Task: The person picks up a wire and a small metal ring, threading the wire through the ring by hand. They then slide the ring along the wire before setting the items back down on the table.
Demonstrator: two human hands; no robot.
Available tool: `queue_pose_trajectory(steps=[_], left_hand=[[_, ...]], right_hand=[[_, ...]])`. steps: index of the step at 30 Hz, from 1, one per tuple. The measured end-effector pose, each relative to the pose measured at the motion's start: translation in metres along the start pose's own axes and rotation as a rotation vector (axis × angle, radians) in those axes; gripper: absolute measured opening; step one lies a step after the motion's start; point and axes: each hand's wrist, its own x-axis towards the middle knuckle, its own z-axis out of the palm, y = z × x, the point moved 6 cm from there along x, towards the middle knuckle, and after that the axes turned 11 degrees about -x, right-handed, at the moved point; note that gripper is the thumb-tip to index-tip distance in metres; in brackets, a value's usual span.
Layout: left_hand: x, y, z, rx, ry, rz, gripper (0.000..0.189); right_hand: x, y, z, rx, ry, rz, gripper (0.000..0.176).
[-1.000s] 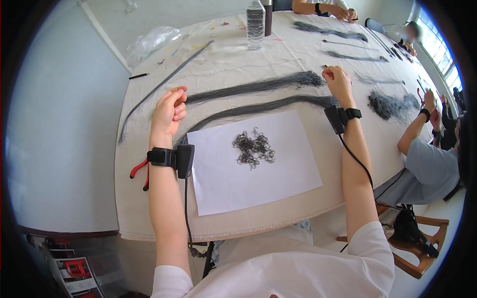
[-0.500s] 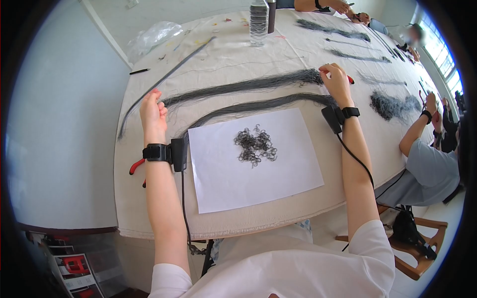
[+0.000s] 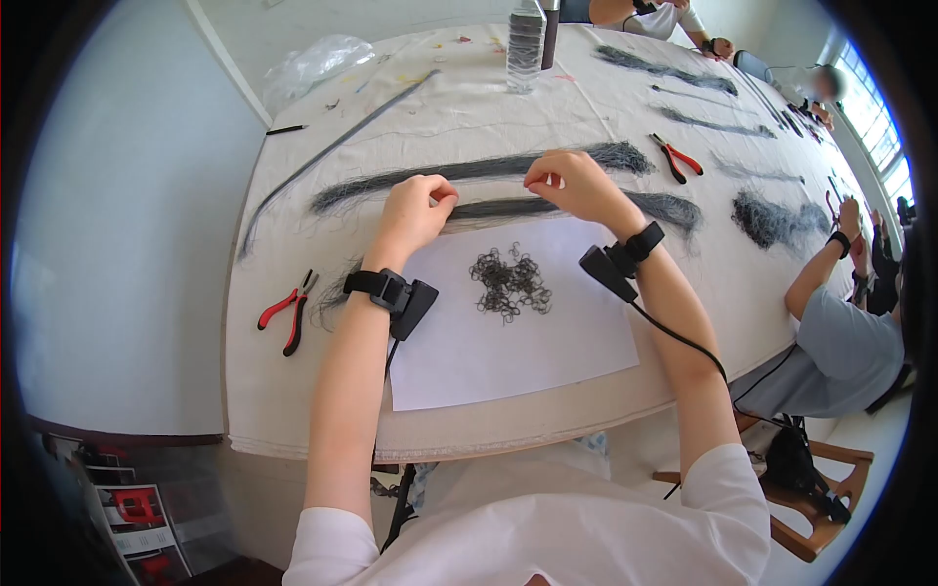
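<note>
Two long bundles of dark wire-like strands lie across the table, a farther bundle (image 3: 459, 168) and a nearer bundle (image 3: 664, 206). Over the left part of the nearer one is my left hand (image 3: 418, 210), thumb and fingertips pinched together. My right hand (image 3: 576, 186) is likewise pinched, above the same bundle's middle. Anything between the fingertips is too fine to make out. Below the hands, a white sheet of paper (image 3: 508, 376) bears a pile of small dark rings (image 3: 510, 283). Red-handled pliers (image 3: 290, 311) lie left of the paper, and a second pair of pliers (image 3: 678, 158) lies beyond my right hand.
A thin grey bundle (image 3: 337, 146) and a black pen (image 3: 286, 129) lie at the left. Behind stand a clear bottle (image 3: 525, 49) and a plastic bag (image 3: 320, 66). More strand bundles (image 3: 772, 217) lie at the right, near a co-worker's arm (image 3: 819, 259). Others sit at the far end.
Both my hands have moved inward toward each other, from the bundles' ends to above the nearer bundle. Both pairs of pliers now show fully.
</note>
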Motion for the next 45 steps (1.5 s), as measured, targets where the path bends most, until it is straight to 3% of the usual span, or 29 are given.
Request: queue_pose_trajectory(steps=[2,6,10,17,19,23,27,29,31,36,39,41,43,45], left_hand=[[0.005,0.000,0.005,0.065,0.022,0.090,0.012],[-0.001,0.007,0.004,0.135,0.024,0.089,0.012],[-0.006,0.010,0.004,0.110,-0.050,-0.036,0.016],[-0.004,0.005,0.010,0.149,-0.071,0.023,0.017],[-0.008,0.007,0.008,0.143,-0.034,0.041,0.017],[-0.008,0.006,0.006,0.112,-0.021,0.008,0.016],[0.000,-0.022,0.017,0.108,-0.066,0.000,0.014],[0.005,-0.032,0.027,0.234,-0.118,0.135,0.012],[0.001,-0.030,0.023,0.110,-0.087,0.095,0.012],[0.003,-0.045,0.025,-0.040,-0.064,0.025,0.011],[0.005,-0.051,0.026,-0.071,-0.086,0.051,0.011],[0.003,-0.039,0.021,0.125,0.017,0.202,0.011],[-0.001,-0.012,0.014,0.094,0.059,0.242,0.011],[-0.007,0.027,0.001,0.067,0.100,0.286,0.010]], right_hand=[[0.006,-0.015,0.006,-0.034,0.015,-0.016,0.010],[0.023,-0.021,0.030,-0.057,0.020,-0.040,0.012],[0.040,-0.020,0.057,-0.087,-0.085,-0.013,0.011],[0.047,-0.033,0.061,-0.228,-0.095,0.013,0.010],[0.048,-0.038,0.066,-0.420,-0.102,-0.036,0.010],[0.046,-0.043,0.060,-0.362,-0.025,-0.063,0.010],[0.047,-0.057,0.021,0.121,0.062,-0.057,0.009],[0.046,-0.071,-0.008,0.290,0.078,-0.043,0.008],[0.041,-0.087,-0.048,0.520,0.178,-0.062,0.009],[0.005,-0.118,-0.147,0.408,0.381,-0.139,0.011],[-0.036,-0.123,-0.202,-0.003,0.571,-0.281,0.015],[-0.056,-0.129,-0.226,0.010,0.488,-0.228,0.014],[-0.070,-0.128,-0.219,0.048,0.450,-0.193,0.014],[-0.078,-0.095,-0.188,0.147,0.224,-0.148,0.011]])
